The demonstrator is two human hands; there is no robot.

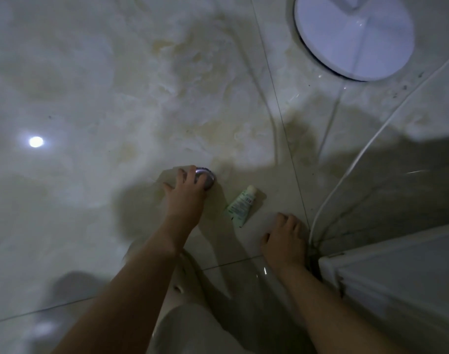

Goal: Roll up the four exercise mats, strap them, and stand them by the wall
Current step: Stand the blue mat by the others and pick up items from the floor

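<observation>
1. Two bare forearms are stretched out from the near edge over the floor, both hands turned palm down.
2. The left hand is reached farther out. Its fingers are bent over a small round metal tin, whose rim shows to the right of the fingertips, and the thumb is splayed to the left. The hand is blurred, so the firmness of the grip cannot be told.
3. The right hand is laid on the tile, nearer and to the right, with fingers loosely bent and nothing held.
4. Between the hands a small pale-green squeeze tube with a white cap is laid flat, cap pointing far, touching neither hand.
5. The floor is made of glossy cream-and-grey marbled tiles crossed by thin grout lines. A round light reflection is seen at the left.
6. At the far right a smooth white disc-shaped base is set on the tile. A thin white cable is curved towards a white boxy unit at the near right.
7. What the tin holds cannot be told, since it is covered by the fingers.
8. Where the exercise mats lie cannot be told from this view.
</observation>
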